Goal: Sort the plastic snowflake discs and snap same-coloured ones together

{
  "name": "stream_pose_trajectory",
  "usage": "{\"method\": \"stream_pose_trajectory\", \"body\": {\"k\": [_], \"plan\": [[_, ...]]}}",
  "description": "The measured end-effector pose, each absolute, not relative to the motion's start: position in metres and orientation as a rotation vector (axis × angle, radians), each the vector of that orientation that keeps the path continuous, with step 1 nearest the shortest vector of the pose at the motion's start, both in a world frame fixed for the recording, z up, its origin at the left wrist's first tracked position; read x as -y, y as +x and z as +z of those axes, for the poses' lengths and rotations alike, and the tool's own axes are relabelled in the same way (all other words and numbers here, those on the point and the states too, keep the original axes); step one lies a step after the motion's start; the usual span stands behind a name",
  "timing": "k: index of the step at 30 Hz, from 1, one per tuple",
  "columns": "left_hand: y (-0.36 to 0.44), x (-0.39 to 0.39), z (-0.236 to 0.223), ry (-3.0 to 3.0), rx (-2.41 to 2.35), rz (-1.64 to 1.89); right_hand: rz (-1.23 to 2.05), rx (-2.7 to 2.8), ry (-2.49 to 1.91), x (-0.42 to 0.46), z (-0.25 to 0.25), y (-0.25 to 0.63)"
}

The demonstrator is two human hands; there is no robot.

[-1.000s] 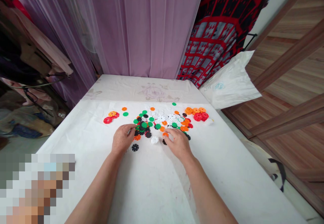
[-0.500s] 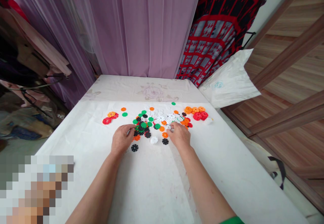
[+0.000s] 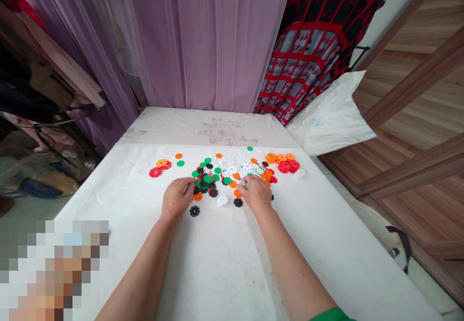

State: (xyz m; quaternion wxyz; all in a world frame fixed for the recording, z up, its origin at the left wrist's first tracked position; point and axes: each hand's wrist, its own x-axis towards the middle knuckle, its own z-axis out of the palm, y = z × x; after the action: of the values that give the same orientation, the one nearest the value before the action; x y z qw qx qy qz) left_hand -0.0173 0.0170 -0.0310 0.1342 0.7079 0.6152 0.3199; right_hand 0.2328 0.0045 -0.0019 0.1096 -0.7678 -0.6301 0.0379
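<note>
Notched plastic snowflake discs lie heaped in the middle of the white-covered table [image 3: 217, 248]. My left hand [image 3: 177, 197] rests at the heap's left side, its thumb and fingers pinched together; what they hold, if anything, is hidden. Close to its fingertips are green discs [image 3: 207, 179] and black discs [image 3: 213, 193]. On the other side, my right hand [image 3: 258, 195] is closed in a pinch on a white disc [image 3: 243, 183], partly covered by the fingers. Between the hands lie a white stack of discs [image 3: 222, 200] and a single black disc [image 3: 238, 202].
Red discs [image 3: 155, 172] with orange ones lie at the left. Orange stacks [image 3: 271, 158] and red stacks [image 3: 289, 167] sit at the right, beside a white plastic bag [image 3: 331, 118] at the table's edge. A purple curtain [image 3: 213, 40] hangs behind.
The whole view has shifted slightly, with the table scene a little farther right. Both hands stay pinched in nearly the same places; the right fingers have moved slightly over the white disc.
</note>
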Motion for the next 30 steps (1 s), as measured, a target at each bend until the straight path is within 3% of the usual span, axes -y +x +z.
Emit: {"method": "stream_pose_trajectory", "body": {"k": [12, 20, 30], "plan": [[-0.018, -0.016, -0.029, 2.052, -1.783, 0.915, 0.298, 1.768, -2.286, -0.007, 0.004, 0.236], [-0.017, -0.016, -0.032, 2.059, -1.768, 0.959, 0.671, 1.800, -1.775, 0.029, 0.015, 0.218], [-0.018, -0.017, -0.033, 2.052, -1.774, 0.949, 0.663, 1.889, -1.811, 0.031, 0.016, 0.201]]}}
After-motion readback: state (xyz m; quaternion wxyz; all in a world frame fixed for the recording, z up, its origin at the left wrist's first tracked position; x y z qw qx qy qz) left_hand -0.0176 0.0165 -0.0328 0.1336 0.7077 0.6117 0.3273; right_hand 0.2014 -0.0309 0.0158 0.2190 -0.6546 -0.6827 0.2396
